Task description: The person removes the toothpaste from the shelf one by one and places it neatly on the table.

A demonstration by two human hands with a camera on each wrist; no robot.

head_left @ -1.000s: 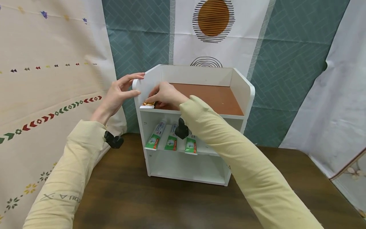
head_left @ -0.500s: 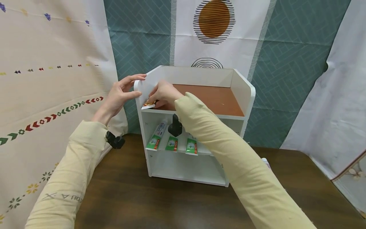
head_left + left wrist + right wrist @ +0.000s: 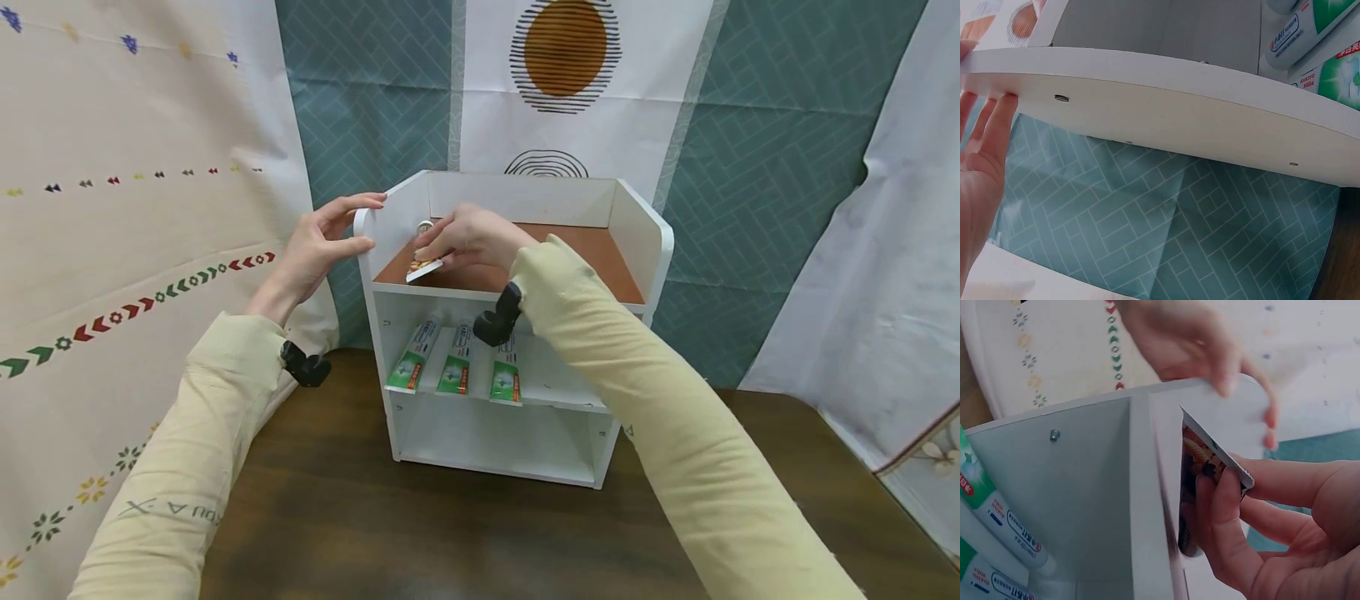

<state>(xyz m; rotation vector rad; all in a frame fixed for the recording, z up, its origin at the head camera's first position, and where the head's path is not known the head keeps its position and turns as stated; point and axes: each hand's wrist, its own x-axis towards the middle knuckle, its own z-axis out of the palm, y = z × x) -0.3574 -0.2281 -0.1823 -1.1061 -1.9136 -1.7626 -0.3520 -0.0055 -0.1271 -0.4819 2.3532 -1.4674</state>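
My left hand (image 3: 303,258) holds the rounded front corner of the left side panel of a white shelf unit (image 3: 438,292). Its thumb overlaps the panel's inner face in the right wrist view, and its fingers touch the outer face in the left wrist view. My right hand (image 3: 474,237) pinches a squeeze tube (image 3: 422,265) near its flat crimped end, over the left part of the brown top. The tube carries an orange-brown picture (image 3: 1196,450); its cap end points to the back. The crimped end faces the front, tilted. Fingers hide much of the tube.
On the middle shelf lie three green-and-white toothpaste tubes (image 3: 455,367), crimped ends toward the front. Raised panels (image 3: 517,198) edge the top at the back and sides. The unit stands on a dark wooden table (image 3: 450,533), with patterned cloths (image 3: 367,100) hanging around.
The right hand has moved right with the squeeze tube, away from the left front corner of the top. The tube's crimped end has turned and tilted. The left hand has stayed on the side panel.
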